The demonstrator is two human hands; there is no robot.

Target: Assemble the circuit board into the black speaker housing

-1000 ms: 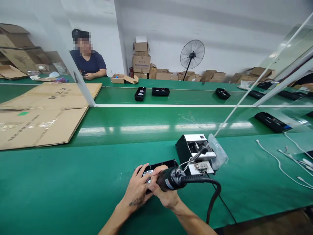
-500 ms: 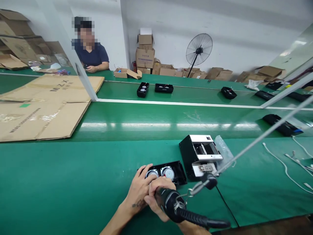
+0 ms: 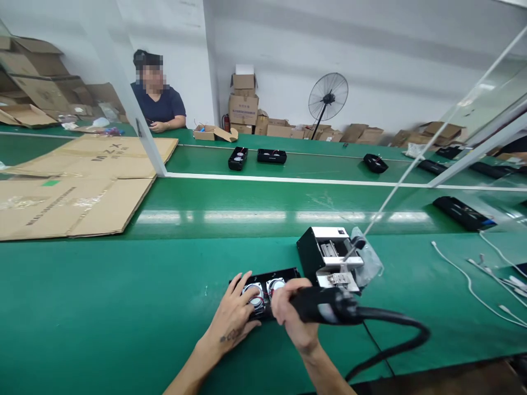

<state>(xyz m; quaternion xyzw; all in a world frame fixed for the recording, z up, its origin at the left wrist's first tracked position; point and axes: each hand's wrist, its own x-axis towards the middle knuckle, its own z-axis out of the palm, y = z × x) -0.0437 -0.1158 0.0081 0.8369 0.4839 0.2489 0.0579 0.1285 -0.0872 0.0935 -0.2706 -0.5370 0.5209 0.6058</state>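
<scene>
**Two hands on the speaker tray**

We are looking down at a black speaker tray [image 3: 267,288] lying on the green table [image 3: 123,307], right in front of us. Its long side is running from 9 o'clock to 3 o'clock, and two round silver speakers are sitting in it side by side.

Our left hand [image 3: 233,318] is resting on the left end of the tray. Its fingers are spread wide and lying flat, touching the left speaker. This hand is the nearer one to the tray.

Our right hand [image 3: 294,315] is at 3 o'clock from the left hand, just beside the tray. Its fingers are wrapped tight around a black electric screwdriver [image 3: 325,307]. The tool is lying sideways, with its thick black cable [image 3: 395,329] trailing off toward 4 o'clock.

A black and white machine box [image 3: 329,258] is standing at 1 o'clock, near the tray. Flat cardboard [image 3: 82,181] is lying far off at 10 o'clock.
</scene>
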